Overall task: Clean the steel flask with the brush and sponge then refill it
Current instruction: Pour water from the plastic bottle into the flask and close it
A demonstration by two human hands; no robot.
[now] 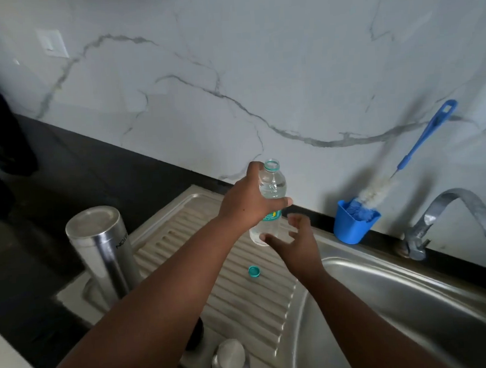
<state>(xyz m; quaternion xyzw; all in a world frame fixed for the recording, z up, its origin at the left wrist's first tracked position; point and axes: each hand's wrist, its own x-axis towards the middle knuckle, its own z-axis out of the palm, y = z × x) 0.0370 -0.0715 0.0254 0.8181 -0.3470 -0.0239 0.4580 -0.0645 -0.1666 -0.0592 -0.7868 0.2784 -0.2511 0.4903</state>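
The steel flask (103, 249) stands upside down at the left of the ribbed draining board (243, 303). Its steel cap (230, 361) lies near the board's front edge. My left hand (248, 203) grips an uncapped clear plastic water bottle (273, 184) upright over the board. My right hand (294, 243) hovers with spread fingers just below and beside the bottle's base, holding nothing. The bottle's teal cap (254, 271) lies on the board. The blue-handled bottle brush (422, 150) leans in a blue cup (352, 225) against the wall.
The steel sink basin (414, 301) lies to the right, with the tap (448, 216) at its back. A black counter (52, 195) stretches to the left. A marble wall (229, 71) rises behind.
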